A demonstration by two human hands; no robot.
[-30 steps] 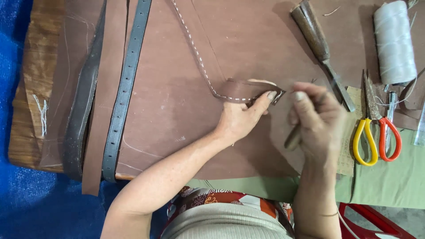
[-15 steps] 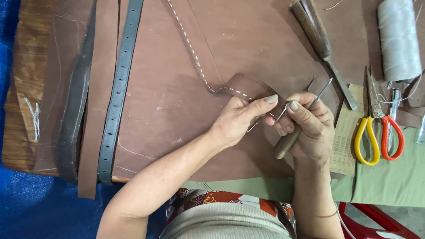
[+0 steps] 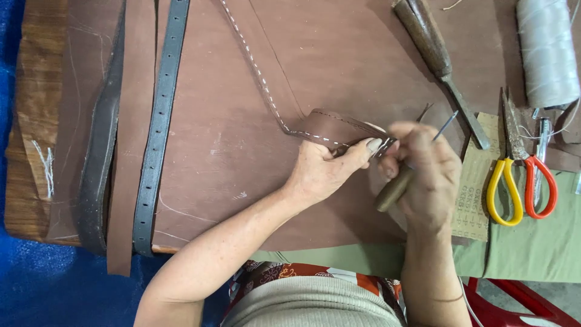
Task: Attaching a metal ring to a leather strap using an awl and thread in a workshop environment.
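Left hand pinches the stitched brown leather strip, now raised off the desk, while right hand, shifted closer, grips the wooden-handled awl

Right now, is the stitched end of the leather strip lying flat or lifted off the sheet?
Lifted. The left hand pinches the stitched strip, which curls up off the brown leather sheet, beside the right hand with the awl.

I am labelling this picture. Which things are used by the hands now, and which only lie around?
In use: left hand, right hand, stitched leather strip, awl.

Lying about: scissors, thread spool, wooden-handled tool, punched belt, dark strap.
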